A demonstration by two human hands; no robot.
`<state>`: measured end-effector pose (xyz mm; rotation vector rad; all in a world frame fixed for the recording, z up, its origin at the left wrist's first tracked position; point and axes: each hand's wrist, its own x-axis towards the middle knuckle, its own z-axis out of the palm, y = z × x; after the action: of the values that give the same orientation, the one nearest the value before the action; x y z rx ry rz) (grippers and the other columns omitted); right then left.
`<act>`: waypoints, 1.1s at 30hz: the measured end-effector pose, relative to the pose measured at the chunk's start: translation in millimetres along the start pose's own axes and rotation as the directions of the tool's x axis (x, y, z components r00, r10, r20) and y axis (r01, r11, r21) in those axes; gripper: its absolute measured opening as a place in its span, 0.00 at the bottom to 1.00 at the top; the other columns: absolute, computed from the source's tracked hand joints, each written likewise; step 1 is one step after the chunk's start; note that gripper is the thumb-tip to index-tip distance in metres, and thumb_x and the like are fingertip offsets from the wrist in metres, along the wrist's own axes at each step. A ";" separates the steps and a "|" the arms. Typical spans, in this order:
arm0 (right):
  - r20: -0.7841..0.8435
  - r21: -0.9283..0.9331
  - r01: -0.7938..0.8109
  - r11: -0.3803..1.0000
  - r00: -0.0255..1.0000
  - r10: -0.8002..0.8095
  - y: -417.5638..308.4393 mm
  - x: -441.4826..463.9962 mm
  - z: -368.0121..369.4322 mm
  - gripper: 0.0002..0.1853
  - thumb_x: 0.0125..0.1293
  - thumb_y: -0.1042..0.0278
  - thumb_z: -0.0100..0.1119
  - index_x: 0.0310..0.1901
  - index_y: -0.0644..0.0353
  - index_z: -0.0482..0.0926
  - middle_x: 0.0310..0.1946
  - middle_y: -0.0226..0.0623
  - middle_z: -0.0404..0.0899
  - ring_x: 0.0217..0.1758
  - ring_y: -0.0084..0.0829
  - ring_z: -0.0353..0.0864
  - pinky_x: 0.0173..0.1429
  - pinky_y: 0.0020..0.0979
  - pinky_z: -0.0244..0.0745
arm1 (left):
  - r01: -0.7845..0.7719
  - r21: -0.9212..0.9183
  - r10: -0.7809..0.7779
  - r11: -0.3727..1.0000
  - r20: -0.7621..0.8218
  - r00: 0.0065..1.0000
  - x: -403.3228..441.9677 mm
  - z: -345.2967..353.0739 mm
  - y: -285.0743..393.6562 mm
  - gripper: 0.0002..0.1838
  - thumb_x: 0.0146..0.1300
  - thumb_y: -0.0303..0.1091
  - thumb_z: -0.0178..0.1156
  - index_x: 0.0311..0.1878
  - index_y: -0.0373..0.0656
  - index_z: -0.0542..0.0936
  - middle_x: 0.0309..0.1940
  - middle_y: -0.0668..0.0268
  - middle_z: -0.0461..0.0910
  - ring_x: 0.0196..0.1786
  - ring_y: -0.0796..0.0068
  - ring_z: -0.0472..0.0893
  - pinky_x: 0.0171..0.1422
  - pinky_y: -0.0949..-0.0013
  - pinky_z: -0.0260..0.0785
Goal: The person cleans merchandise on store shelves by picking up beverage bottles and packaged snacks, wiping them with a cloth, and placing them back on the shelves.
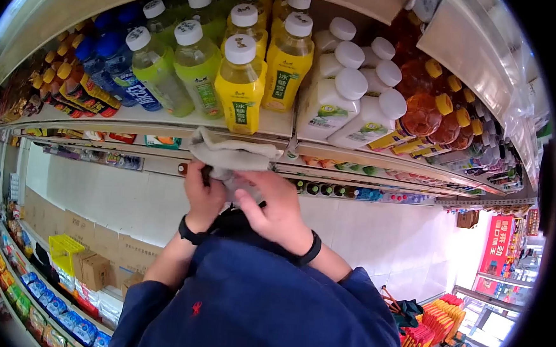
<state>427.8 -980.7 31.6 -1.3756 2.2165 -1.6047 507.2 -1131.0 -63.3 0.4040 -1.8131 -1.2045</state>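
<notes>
A light grey cloth (234, 153) is bunched up in front of my chest, just below the front edge of the drinks shelf. My left hand (203, 195) is closed on its lower left part. From the other side my right hand (275, 205) grips the cloth's lower right, its thumb pointing up and its fingers partly hidden. Whether anything else is inside the folds I cannot make out. Nearest above the cloth stands a yellow-labelled drink bottle (239, 95) with a white cap, at the shelf's front.
Beside it are green-labelled bottles (198, 79), white bottles (333, 107) and amber bottles (421, 115). The shelf edge (166, 130) runs across above my hands. Cardboard boxes (94, 270) and a yellow basket (64, 253) stand behind at left; red packages (431, 329) are at lower right.
</notes>
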 end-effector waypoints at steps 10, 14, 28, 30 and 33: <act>-0.387 -0.108 -0.049 0.993 0.922 0.003 41.2 59.2 39.8 0.37 0.64 0.67 0.68 0.70 0.68 0.62 0.65 0.59 0.67 0.66 0.61 0.67 0.71 0.50 0.64 | 0.106 0.208 -0.171 0.972 0.325 0.930 56.9 -32.4 38.3 0.41 0.51 0.11 0.44 0.74 0.40 0.66 0.36 0.53 0.79 0.41 0.60 0.81 0.53 0.69 0.73; -0.393 -0.079 -0.063 0.995 0.919 0.027 49.9 67.0 38.3 0.36 0.66 0.67 0.67 0.71 0.68 0.63 0.65 0.59 0.68 0.67 0.62 0.67 0.71 0.51 0.65 | 0.214 0.266 -0.321 0.940 0.479 0.817 74.5 -7.3 51.8 0.49 0.51 0.12 0.46 0.82 0.42 0.54 0.41 0.48 0.81 0.44 0.53 0.84 0.57 0.65 0.74; -0.377 -0.200 -0.115 0.973 0.926 0.032 35.4 45.4 18.8 0.40 0.68 0.71 0.61 0.77 0.69 0.53 0.69 0.64 0.63 0.69 0.63 0.68 0.70 0.47 0.70 | 0.293 0.152 -0.323 0.944 0.611 0.723 71.2 20.3 49.1 0.49 0.56 0.12 0.51 0.83 0.39 0.49 0.65 0.49 0.78 0.63 0.62 0.81 0.68 0.69 0.69; -0.336 -0.154 -0.142 0.978 0.938 0.083 29.7 40.7 14.4 0.41 0.69 0.70 0.61 0.78 0.69 0.51 0.71 0.65 0.60 0.71 0.64 0.65 0.72 0.48 0.67 | 0.259 0.178 -0.313 0.949 0.606 0.732 68.8 23.5 49.6 0.48 0.58 0.14 0.55 0.83 0.39 0.49 0.64 0.49 0.78 0.61 0.63 0.82 0.66 0.69 0.69; -0.278 -0.102 -0.179 0.979 0.950 0.145 29.9 32.4 11.1 0.44 0.69 0.67 0.61 0.79 0.69 0.47 0.74 0.67 0.55 0.76 0.66 0.59 0.77 0.49 0.61 | 0.205 0.234 -0.306 0.951 0.593 0.745 61.2 27.3 45.6 0.51 0.56 0.18 0.59 0.83 0.41 0.48 0.45 0.47 0.85 0.46 0.54 0.87 0.53 0.64 0.76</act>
<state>396.3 -1009.6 16.3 -1.0162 2.5472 -1.7075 460.5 -1135.2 2.8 0.3744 -2.5024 -1.5171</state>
